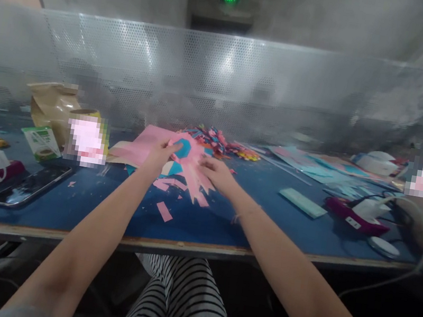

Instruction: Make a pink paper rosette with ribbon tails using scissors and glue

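A pink paper cutout (196,164) with blue patches and pointed strips along its lower edge is held just above the table, in the middle of the view. My left hand (164,152) pinches its left side, thumb on top beside a blue patch. At the right side, the curled fingers of my right hand (214,172) grip the cutout near its strips; the fingertips are slightly blurred. Under and behind my left hand lies a larger pink paper sheet (144,142). Small pink scraps (164,211) are scattered in front of it on the blue tabletop.
Behind the cutout is a heap of colourful paper pieces (215,137). A phone (33,185), a green-white packet (41,143) and a brown paper bag (53,104) are at left. To the right are a pale green block (303,202), a purple power strip (358,218) and light-blue sheets (307,163).
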